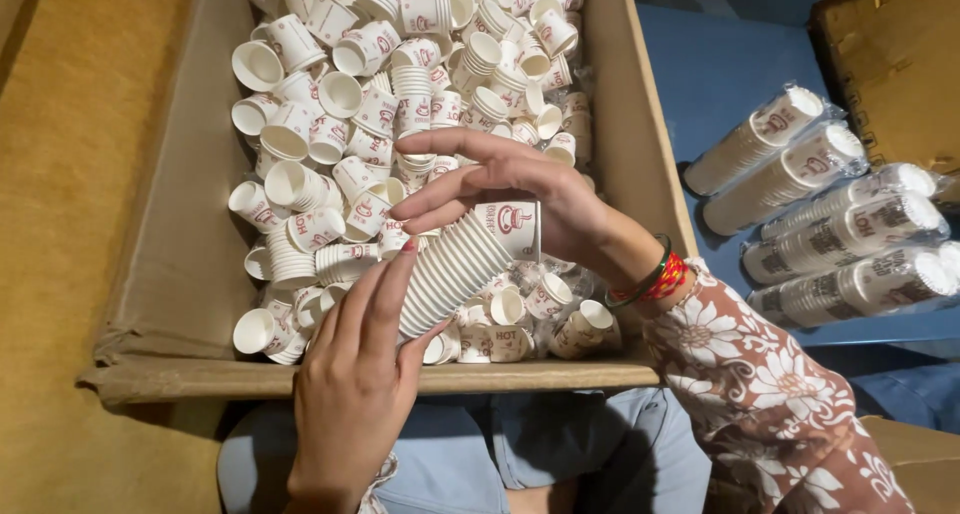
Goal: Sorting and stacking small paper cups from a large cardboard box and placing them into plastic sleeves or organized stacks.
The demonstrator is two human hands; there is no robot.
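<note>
— What's in hand here?

— A stack (455, 269) of nested white paper cups with red print, held on a slant just above the near end of the box (175, 274). The right hand (530, 199) has its top end, fingers (450, 144) curved narrowly round the outermost cup. The left hand (355, 374) takes the lower end, fingers laid flat along the side and the thumb tucked under.

— So both are closed on it?

— Both hold it, yes, though lightly; the right index finger lifts off, spread above the rest.

— How would you expect that stack to handle?

— Light, I'd judge, and not stiff along its length. Nested cups slide on one another, so a stack can bend or come apart in the middle if only one end is held. The walls are thin paper and should dent under a hard squeeze. Smooth too, so a bit slippery.

— Best place to hold it, then?

— At both ends, as now, pressing gently toward each other, or with a palm cradling it from below.

— And around it?

— Loose cups (400, 94) fill the box, some singly, some in short stacks. To the right, well apart, wrapped sleeves (830, 224) of cups lie on a blue surface (720, 74). A bangle (655, 274) circles the right wrist.
</note>
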